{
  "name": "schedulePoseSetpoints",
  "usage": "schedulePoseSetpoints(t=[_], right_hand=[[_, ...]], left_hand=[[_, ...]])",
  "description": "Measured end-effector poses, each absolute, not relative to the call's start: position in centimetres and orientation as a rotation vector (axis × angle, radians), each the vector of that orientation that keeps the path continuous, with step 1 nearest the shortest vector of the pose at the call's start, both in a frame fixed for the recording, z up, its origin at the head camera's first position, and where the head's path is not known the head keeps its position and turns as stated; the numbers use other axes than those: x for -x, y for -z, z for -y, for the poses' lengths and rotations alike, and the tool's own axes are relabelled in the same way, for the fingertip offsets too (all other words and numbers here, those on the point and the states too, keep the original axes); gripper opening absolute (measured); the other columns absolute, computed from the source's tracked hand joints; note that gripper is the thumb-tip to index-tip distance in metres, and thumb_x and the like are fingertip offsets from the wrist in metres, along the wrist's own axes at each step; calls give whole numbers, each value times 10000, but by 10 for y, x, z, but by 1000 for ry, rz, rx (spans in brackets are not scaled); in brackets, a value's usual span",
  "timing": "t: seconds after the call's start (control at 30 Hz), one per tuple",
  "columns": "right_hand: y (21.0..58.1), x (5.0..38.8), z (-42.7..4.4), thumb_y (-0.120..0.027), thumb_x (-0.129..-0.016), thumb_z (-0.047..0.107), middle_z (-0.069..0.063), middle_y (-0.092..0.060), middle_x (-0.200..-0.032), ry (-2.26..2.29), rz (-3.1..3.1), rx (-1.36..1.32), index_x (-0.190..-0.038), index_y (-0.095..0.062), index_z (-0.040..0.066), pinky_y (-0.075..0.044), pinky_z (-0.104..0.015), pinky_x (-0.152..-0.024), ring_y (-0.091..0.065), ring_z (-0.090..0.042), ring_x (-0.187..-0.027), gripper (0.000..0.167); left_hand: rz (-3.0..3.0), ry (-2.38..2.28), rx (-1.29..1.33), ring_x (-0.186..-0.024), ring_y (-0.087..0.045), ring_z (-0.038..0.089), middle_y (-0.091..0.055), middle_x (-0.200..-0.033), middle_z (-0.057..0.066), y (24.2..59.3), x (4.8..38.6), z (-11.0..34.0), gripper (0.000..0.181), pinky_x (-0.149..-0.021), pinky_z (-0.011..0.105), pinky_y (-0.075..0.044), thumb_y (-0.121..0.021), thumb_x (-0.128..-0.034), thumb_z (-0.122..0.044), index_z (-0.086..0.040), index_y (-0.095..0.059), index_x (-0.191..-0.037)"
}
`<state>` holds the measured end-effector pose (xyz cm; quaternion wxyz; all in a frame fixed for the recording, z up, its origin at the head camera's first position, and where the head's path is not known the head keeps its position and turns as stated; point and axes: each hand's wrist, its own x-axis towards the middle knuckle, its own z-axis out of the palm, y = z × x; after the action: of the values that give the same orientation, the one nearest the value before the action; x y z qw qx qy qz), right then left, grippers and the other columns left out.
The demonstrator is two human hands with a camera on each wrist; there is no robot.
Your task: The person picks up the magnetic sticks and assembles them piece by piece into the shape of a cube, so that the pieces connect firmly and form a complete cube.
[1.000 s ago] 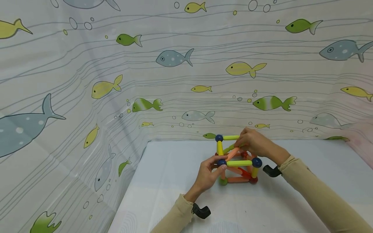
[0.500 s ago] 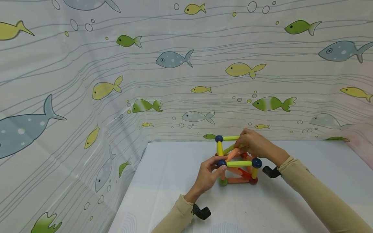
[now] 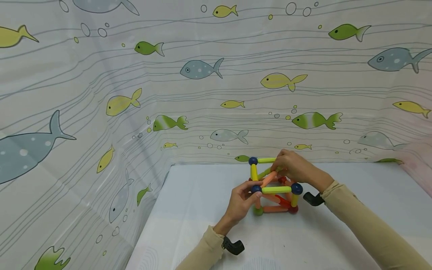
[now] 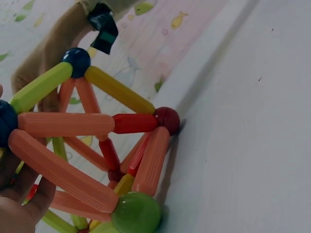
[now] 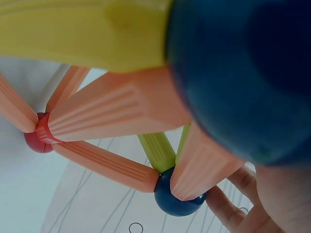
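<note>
A frame of magnetic rods and balls stands on the table [image 3: 199,198]. My left hand [image 3: 237,204] grips the dark blue ball [image 3: 256,189] at its near upper-left corner, the forefinger along the top. From that ball an orange rod [image 3: 269,179] slants back across the top. At its far end, my right hand [image 3: 297,167] pinches it; the hand covers the corner behind. In the right wrist view, fingers [image 5: 226,206] lie against a blue ball [image 5: 179,196] where an orange rod ends. The left wrist view has a green ball [image 4: 137,212] at a lower corner.
Yellow-green rods [image 3: 276,189] edge the frame's top, and a red ball [image 3: 293,209] is at its lower right. A fish-patterned sheet [image 3: 202,93] rises behind the table and on the left. Black wrist mounts [image 3: 233,246] hang below both cuffs.
Both hands and the frame hold almost the same place. Only a slight shift of the whole head view shows.
</note>
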<state>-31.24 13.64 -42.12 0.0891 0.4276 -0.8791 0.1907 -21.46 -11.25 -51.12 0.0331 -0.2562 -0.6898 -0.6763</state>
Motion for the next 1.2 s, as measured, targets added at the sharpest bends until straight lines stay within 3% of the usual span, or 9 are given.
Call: schedulePoseSetpoints(t=[0.33,0.5,0.63,0.73,0.8,0.93,1.07,1.13,1.2], right_hand=[[418,310,-138,-928,-766,-3,46,-729,-947,-622,2656,-1227,-1020,-855,137,-596,-361,-815,-590,-182,-967,299],[415,306,-147,-923,-806,81,-17,-744,-1060,-686,2661,-1168,-1164,-821,105,-576,-397,-835,-584,-223,-1042,374],[415,304,-164,-903,-847,158,-95,-744,-1250,-777,2590,-1110,-1345,-719,76,-561,-540,-923,-590,-314,-1165,537],[421,300,-177,-802,-961,217,-190,-613,-1483,-897,2605,-1006,-1556,-505,55,-478,-693,-1049,-536,-427,-1335,684],[427,295,-185,-668,-1060,280,-258,-440,-1620,-1060,2663,-928,-1667,-288,73,-381,-756,-1112,-435,-499,-1445,745],[448,281,-192,-368,-1151,443,-328,-113,-1726,-1542,2792,-763,-1706,72,127,-195,-836,-1150,-171,-608,-1548,775],[476,265,-187,-198,-1139,536,-302,76,-1745,-1994,2783,-619,-1680,197,163,-63,-852,-1160,3,-605,-1577,767],[488,258,-182,-158,-1130,555,-281,80,-1754,-2143,2736,-594,-1671,225,176,-30,-848,-1166,33,-581,-1591,764],[496,252,-177,-141,-1125,569,-265,67,-1761,-2251,2670,-592,-1675,214,185,-13,-857,-1158,44,-570,-1597,759]], left_hand=[[2171,2033,768,-1161,-631,97,-621,-1460,147,510,214,112,353,-969,225,-544,-650,-1048,-136,-64,-655,-1394],[2205,1948,782,-1198,-643,127,-626,-1462,141,509,214,113,390,-1024,283,-543,-640,-1058,-166,-90,-623,-1440],[2216,1874,801,-1181,-643,132,-631,-1439,156,509,215,115,430,-1011,308,-554,-641,-1056,-167,-99,-588,-1477],[2220,1845,795,-1165,-638,136,-642,-1385,170,509,215,117,468,-987,303,-558,-645,-1052,-172,-116,-552,-1508],[2224,1839,770,-1179,-634,156,-633,-1353,172,509,214,117,503,-985,310,-556,-642,-1052,-188,-129,-515,-1535],[2247,1817,654,-1305,-567,250,-561,-1411,150,511,212,115,597,-1069,471,-503,-635,-1051,-294,-178,-422,-1597],[2303,1853,534,-1511,-351,399,-335,-1654,117,517,210,110,741,-1164,702,-332,-593,-1044,-466,-241,-266,-1669],[2336,1940,500,-1579,-224,447,-171,-1744,111,521,211,107,813,-1205,753,-236,-546,-1047,-536,-247,-155,-1698],[2380,2045,466,-1609,-181,447,-63,-1780,86,525,211,103,866,-1226,770,-174,-483,-1048,-601,-250,-51,-1710]])
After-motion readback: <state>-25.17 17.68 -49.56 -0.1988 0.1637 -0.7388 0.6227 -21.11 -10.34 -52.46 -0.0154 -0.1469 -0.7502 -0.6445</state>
